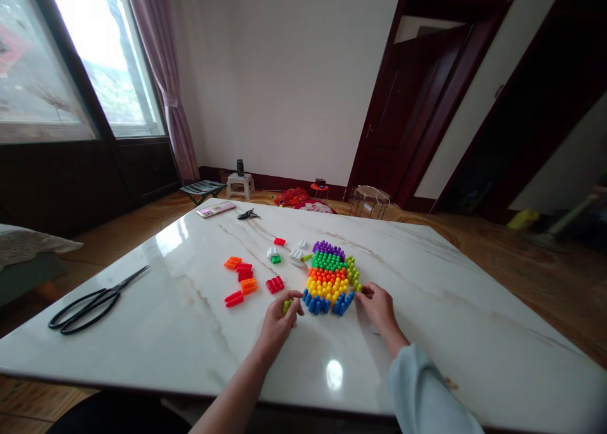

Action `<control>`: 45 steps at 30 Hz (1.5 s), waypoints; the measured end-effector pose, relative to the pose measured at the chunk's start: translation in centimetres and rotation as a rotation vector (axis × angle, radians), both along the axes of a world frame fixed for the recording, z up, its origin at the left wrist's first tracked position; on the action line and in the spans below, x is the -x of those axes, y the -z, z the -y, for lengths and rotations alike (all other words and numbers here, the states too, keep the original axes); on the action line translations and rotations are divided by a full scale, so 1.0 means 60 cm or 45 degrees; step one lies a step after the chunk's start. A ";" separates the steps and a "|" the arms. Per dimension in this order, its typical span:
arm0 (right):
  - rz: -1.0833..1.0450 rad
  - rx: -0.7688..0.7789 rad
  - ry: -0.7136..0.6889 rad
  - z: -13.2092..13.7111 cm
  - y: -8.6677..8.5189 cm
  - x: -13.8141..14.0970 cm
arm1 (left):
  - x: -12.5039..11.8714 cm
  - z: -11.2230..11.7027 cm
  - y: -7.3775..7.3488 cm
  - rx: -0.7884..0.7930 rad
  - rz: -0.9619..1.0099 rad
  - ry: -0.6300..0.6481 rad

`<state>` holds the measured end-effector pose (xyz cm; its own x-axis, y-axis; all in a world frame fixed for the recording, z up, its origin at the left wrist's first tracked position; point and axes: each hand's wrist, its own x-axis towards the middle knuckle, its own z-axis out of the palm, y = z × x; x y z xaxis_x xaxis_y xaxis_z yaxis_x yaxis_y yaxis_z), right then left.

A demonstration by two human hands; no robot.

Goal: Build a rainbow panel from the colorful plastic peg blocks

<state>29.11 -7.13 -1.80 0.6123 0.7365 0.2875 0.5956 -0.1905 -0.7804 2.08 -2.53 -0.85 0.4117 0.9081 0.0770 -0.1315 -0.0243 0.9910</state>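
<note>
A flat slab of joined plastic pegs (331,277) lies on the white marble table (190,333), banded purple, green, orange, yellow and blue, with lime-green pegs down its right edge. My left hand (279,319) is closed around a lime-green peg (286,305) just left of the blue row. My right hand (377,306) pinches the slab's lower right corner beside the lime-green pegs. Loose red and orange pegs (241,282) lie to the left, white and green ones (284,254) behind.
Black scissors (92,302) lie near the table's left edge. A pink phone (215,209) and a small dark tool (247,215) rest at the far edge. Stools, a folding rack and toys stand on the wooden floor beyond.
</note>
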 end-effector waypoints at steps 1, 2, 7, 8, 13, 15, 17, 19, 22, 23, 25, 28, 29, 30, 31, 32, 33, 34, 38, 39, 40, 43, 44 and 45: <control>0.009 0.002 -0.009 -0.002 0.000 0.002 | 0.000 0.000 0.000 0.001 -0.008 0.001; 0.011 0.002 -0.016 -0.004 -0.001 0.004 | 0.000 0.000 0.000 0.001 -0.018 0.001; -0.059 -0.033 -0.042 -0.012 -0.002 0.006 | 0.000 -0.003 0.004 -0.008 -0.033 0.003; -0.085 -0.048 -0.052 -0.013 0.000 0.005 | 0.000 -0.003 0.004 -0.010 -0.027 0.011; -0.191 -0.175 -0.028 -0.002 0.002 0.011 | 0.006 0.001 -0.005 0.004 0.081 0.050; -0.130 -0.263 0.102 0.012 -0.006 0.034 | 0.007 0.004 -0.009 0.009 0.136 0.046; -0.057 -0.354 0.176 0.028 -0.019 0.076 | 0.006 0.005 -0.009 -0.001 0.178 0.047; -0.086 -0.384 0.017 0.038 -0.033 0.135 | 0.005 0.003 -0.006 -0.026 0.216 0.052; -0.103 -0.326 -0.357 0.039 -0.045 0.228 | 0.008 -0.001 0.004 -0.089 0.246 0.045; -0.064 -0.300 -0.461 0.035 -0.046 0.255 | 0.010 -0.001 0.007 -0.115 0.232 0.042; 0.000 -0.295 -0.522 0.025 -0.044 0.295 | 0.015 -0.001 0.011 -0.163 0.180 0.026; 0.020 -0.343 -0.436 0.011 -0.036 0.323 | 0.022 0.002 0.013 -0.274 0.071 -0.014; 0.011 -0.366 -0.407 0.008 -0.033 0.326 | 0.024 0.003 0.013 -0.314 0.039 -0.022; 0.002 -0.387 -0.387 0.007 -0.030 0.327 | 0.025 0.003 0.012 -0.351 0.012 -0.026; -0.004 -0.403 -0.378 0.007 -0.027 0.327 | 0.025 0.003 0.011 -0.378 -0.009 -0.023; -0.005 -0.413 -0.375 0.007 -0.024 0.327 | 0.025 0.003 0.009 -0.393 -0.020 -0.020; 0.000 -0.415 -0.373 0.008 -0.022 0.327 | 0.025 0.002 0.007 -0.399 -0.025 -0.016; 0.007 -0.412 -0.369 0.010 -0.020 0.327 | 0.025 0.002 0.005 -0.404 -0.030 -0.009; 0.034 -0.410 -0.348 0.020 -0.018 0.330 | 0.024 0.003 -0.007 -0.417 -0.027 0.052; 0.034 -0.424 -0.344 0.024 -0.019 0.329 | 0.024 0.003 -0.009 -0.421 -0.015 0.074; 0.030 -0.441 -0.343 0.029 -0.022 0.327 | 0.024 0.004 -0.011 -0.421 -0.005 0.088; 0.010 -0.537 -0.298 0.047 -0.036 0.300 | 0.024 0.004 -0.011 -0.400 0.012 0.081; 0.000 -0.574 -0.248 0.053 -0.042 0.280 | 0.023 0.004 -0.009 -0.389 0.013 0.069; -0.007 -0.609 -0.173 0.056 -0.047 0.256 | 0.023 0.003 -0.007 -0.379 0.015 0.062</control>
